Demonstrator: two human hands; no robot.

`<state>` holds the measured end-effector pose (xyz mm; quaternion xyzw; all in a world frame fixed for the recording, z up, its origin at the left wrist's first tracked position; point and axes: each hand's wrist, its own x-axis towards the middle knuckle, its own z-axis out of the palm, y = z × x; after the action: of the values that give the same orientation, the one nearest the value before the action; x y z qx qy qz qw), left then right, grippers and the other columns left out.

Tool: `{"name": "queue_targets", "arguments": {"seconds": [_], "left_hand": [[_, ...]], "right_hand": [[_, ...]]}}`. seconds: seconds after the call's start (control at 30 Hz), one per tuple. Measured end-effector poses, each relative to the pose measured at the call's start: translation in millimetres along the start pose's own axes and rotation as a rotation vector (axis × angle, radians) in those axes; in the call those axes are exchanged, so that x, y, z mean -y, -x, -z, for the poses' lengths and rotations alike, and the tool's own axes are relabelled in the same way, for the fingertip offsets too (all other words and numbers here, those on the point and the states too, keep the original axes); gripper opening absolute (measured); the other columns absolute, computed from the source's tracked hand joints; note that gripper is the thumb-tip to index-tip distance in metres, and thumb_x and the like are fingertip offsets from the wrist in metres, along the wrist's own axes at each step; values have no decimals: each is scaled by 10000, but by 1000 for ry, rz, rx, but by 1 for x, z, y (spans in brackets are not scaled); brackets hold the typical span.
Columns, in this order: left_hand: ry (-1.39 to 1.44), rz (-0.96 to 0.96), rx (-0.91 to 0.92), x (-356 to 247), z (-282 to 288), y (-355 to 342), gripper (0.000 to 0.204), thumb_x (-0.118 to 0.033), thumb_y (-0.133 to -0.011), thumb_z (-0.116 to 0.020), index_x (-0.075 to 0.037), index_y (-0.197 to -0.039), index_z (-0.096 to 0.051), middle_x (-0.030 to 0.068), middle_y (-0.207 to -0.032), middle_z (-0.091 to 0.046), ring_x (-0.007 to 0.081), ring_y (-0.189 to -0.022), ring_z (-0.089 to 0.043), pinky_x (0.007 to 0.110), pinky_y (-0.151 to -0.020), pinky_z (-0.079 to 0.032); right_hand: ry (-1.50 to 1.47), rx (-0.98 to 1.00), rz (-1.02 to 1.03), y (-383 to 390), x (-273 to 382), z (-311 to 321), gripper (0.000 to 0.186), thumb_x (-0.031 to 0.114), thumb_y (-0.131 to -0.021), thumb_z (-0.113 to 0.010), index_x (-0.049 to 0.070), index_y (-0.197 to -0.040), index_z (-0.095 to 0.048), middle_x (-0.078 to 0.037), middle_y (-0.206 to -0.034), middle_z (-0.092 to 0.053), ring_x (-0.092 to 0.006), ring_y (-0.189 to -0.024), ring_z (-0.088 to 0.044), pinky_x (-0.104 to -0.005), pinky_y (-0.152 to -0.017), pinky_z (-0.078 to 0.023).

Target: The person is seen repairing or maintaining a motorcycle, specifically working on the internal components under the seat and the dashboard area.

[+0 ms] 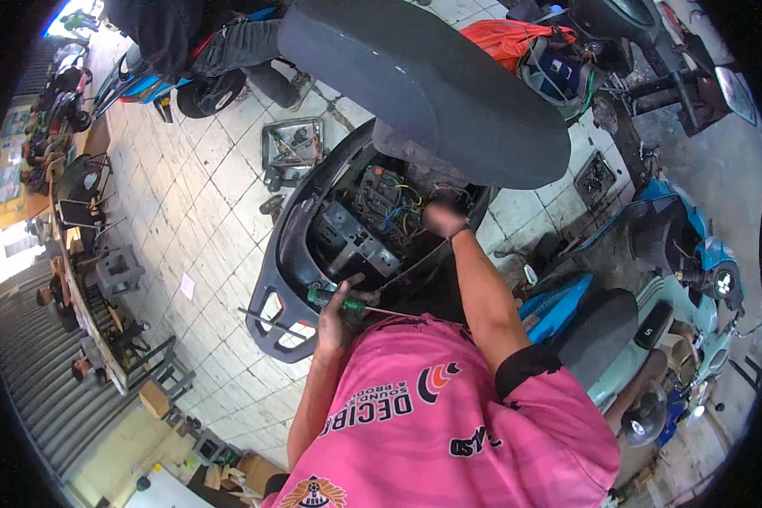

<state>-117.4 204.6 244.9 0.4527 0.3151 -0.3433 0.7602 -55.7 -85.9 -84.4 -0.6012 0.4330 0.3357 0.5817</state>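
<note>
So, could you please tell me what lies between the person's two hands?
In the head view, the scooter's open bay lies between the left hand and right hand, with a grey boxy part inside.

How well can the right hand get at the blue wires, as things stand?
Probably yes: the right hand is at the open compartment, close to the blue wires, and the raised seat leaves them uncovered.
</note>
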Motion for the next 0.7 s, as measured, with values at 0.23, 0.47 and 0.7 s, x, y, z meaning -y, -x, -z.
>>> {"name": "queue_targets", "arguments": {"seconds": [0.23,0.47,0.7], "left_hand": [[-20,-36,44,-6,-14,0,528,-356,-1045,-512,57,-1375,-505,180,-1019,-710,284,-1040,-680,404,-989,-500],[-8,-25,-12,-2,-11,2,536,-355,-1037,-532,59,-1377,-501,174,-1009,-708,291,-1046,-679,407,-999,-498],[38,-14,-15,4,-7,-3,538,-363,-1023,-554,35,-1382,-508,180,-1019,-711,295,-1028,-679,418,-990,-509]], "right_hand": [[501,-37,264,1,12,5,410,240,-901,-515,-10,-1177,-686,-194,-1257,-679,-340,-1158,-648,-439,-995,-481],[869,-204,339,58,27,1,371,304,-877,-591,18,-1071,-729,-242,-1194,-681,-394,-1120,-662,-484,-946,-532],[554,-255,423,40,-4,-2,376,253,-959,-433,45,-1002,-743,-188,-1072,-730,-383,-1023,-684,-481,-879,-516]]}}
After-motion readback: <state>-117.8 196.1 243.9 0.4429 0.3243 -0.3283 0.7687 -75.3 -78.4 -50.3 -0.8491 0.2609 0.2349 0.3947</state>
